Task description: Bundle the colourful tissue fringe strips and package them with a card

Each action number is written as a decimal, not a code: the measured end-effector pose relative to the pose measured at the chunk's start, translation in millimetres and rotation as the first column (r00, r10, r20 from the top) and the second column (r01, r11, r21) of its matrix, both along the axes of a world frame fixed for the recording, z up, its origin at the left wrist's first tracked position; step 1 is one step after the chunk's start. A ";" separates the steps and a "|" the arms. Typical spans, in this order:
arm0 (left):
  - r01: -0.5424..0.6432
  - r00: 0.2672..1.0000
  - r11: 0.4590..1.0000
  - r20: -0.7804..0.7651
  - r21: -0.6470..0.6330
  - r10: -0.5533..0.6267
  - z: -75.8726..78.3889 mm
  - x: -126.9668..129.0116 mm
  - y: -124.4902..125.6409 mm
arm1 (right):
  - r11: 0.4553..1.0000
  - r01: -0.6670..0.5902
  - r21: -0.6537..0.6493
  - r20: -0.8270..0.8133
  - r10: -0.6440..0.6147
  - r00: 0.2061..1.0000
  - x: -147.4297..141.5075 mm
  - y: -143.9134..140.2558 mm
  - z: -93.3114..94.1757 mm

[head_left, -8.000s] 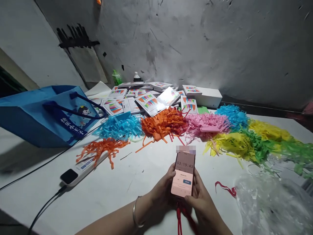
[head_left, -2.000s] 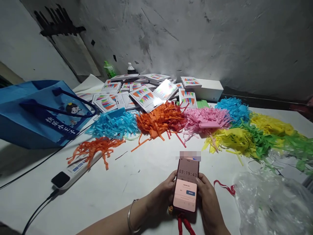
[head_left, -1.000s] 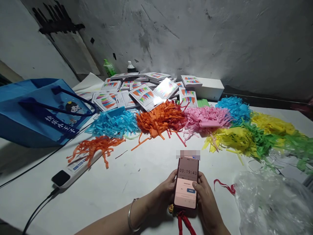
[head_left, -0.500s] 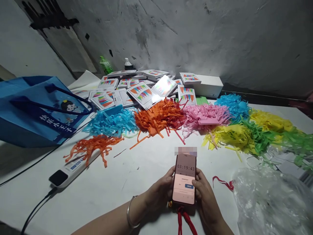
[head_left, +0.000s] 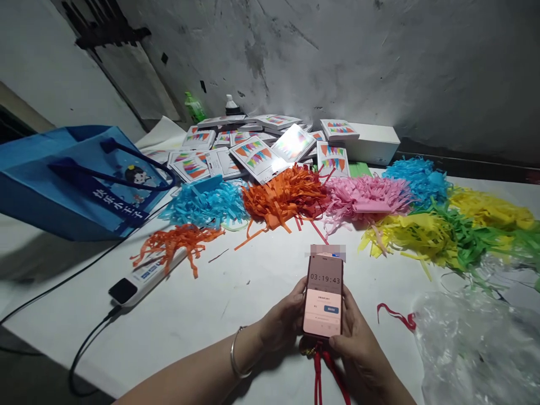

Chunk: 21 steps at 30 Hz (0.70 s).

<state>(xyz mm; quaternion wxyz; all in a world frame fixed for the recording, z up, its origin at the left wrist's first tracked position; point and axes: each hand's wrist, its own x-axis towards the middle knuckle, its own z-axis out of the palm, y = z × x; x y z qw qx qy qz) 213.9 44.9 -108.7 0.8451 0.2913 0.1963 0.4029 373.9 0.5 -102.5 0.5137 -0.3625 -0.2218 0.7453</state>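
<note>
A phone [head_left: 324,298] is held upright between my two hands over the white table. Its screen reads 03:19:43 above a pop-up with a blue button. My left hand [head_left: 287,318] grips the phone's left edge, a silver bangle on the wrist. Along the right edge my right hand [head_left: 358,334] is closed on the phone, its thumb at the lower right corner. A red lanyard [head_left: 318,374] hangs from the phone's bottom end. Beyond the phone lie piles of orange paper tassels [head_left: 287,197] and pink paper tassels [head_left: 371,197].
Blue tassels [head_left: 205,199], yellow tassels [head_left: 415,239] and green tassels [head_left: 470,242] line the table. Boxed packs [head_left: 255,157] are heaped behind. At left are a blue bag [head_left: 80,185] and a power strip [head_left: 147,281]; a clear plastic bag [head_left: 476,349] lies at right.
My right thumb has moved from the screen's button area down to the phone's lower corner. The view has shifted, so everything sits a little further right and higher.
</note>
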 end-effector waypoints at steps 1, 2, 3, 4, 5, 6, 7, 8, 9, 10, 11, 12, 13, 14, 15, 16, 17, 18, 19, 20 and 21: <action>0.003 1.000 1.000 0.005 0.004 -0.003 1.4 0.6 -0.2 | 1.000 -0.006 0.014 0.010 0.006 1.000 -0.2 0.0 -1.1; 0.004 1.000 1.000 0.008 0.005 -0.004 2.3 1.0 -0.5 | 1.000 -0.010 0.023 0.019 0.010 1.000 -0.5 0.0 -1.5; 0.005 1.000 1.000 0.005 0.002 -0.005 2.7 1.3 -0.8 | 1.000 -0.012 0.027 0.028 0.011 1.000 -1.0 -0.2 -1.1; 0.008 1.000 1.000 -0.003 -0.004 -0.008 2.6 1.3 -1.0 | 1.000 -0.013 0.026 0.035 0.012 0.999 -1.6 -0.5 0.1; 0.014 1.000 1.000 -0.014 -0.010 -0.014 2.1 1.2 -1.2 | 1.000 -0.013 0.021 0.039 0.012 0.999 -2.2 -0.8 1.9; 0.017 1.000 1.000 -0.023 -0.014 -0.017 1.4 1.0 -1.2 | 1.000 -0.014 0.014 0.040 0.013 0.999 -2.8 -1.2 4.1; 0.018 0.999 1.000 -0.027 -0.015 -0.018 0.7 0.8 -1.2 | 1.000 -0.015 0.008 0.038 0.015 0.999 -3.2 -1.5 6.4; 0.017 1.000 1.000 -0.022 -0.013 -0.017 0.0 0.6 -1.2 | 1.000 -0.017 0.001 0.033 0.017 0.999 -3.5 -1.7 8.5; 0.015 1.000 1.000 -0.008 -0.008 -0.015 -0.4 0.5 -1.1 | 1.000 -0.019 -0.005 0.026 0.019 0.999 -3.5 -1.9 10.2; 0.012 1.000 1.000 0.010 -0.002 -0.012 -0.7 0.4 -0.9 | 1.000 -0.018 -0.011 0.022 0.018 1.000 -3.4 -2.0 11.4; 0.011 1.000 1.000 0.027 0.003 -0.012 -0.9 0.4 -0.7 | 1.000 -0.014 -0.015 0.019 0.014 1.000 -3.2 -2.0 11.9; 0.014 0.999 1.000 0.038 0.006 -0.014 -1.0 0.5 -0.6 | 1.000 -0.011 -0.018 0.017 0.011 1.000 -3.1 -1.9 11.8; 0.019 0.999 1.000 0.043 0.007 -0.019 -1.0 0.5 -0.4 | 1.000 -0.005 -0.020 0.015 0.005 1.000 -2.9 -1.8 11.1; 0.025 0.999 1.000 0.043 0.006 -0.025 -1.1 0.5 -0.3 | 1.000 0.003 -0.021 0.010 -0.003 1.000 -2.9 -1.7 9.9; 0.028 0.999 1.000 0.040 0.004 -0.028 -1.2 0.5 -0.2 | 1.000 0.012 -0.020 -0.002 -0.012 1.000 -3.0 -1.6 8.2; 0.029 0.999 1.000 0.038 0.002 -0.029 -1.3 0.5 -0.1 | 1.000 0.018 -0.016 -0.020 -0.018 1.000 -3.2 -1.6 6.3; 0.027 0.999 1.000 0.040 0.003 -0.027 -1.5 0.4 0.0 | 1.000 0.021 -0.010 -0.040 -0.021 0.999 -3.3 -1.6 4.3; 0.025 0.999 1.000 0.043 0.004 -0.025 -1.7 0.3 0.0 | 1.000 0.021 -0.001 -0.059 -0.021 0.998 -3.3 -1.7 2.4; 0.022 0.999 1.000 0.046 0.007 -0.022 -1.9 0.2 0.0 | 1.000 0.017 0.008 -0.073 -0.016 0.997 -3.1 -1.8 0.8; 0.018 0.999 1.000 0.047 0.011 -0.019 -2.0 0.1 -0.1 | 1.000 0.008 0.014 -0.080 -0.007 0.997 -2.7 -2.1 -0.4; 0.016 0.999 1.000 0.047 0.015 -0.017 -2.0 0.0 -0.1 | 1.000 0.000 0.015 -0.082 0.001 0.997 -2.2 -2.3 -1.0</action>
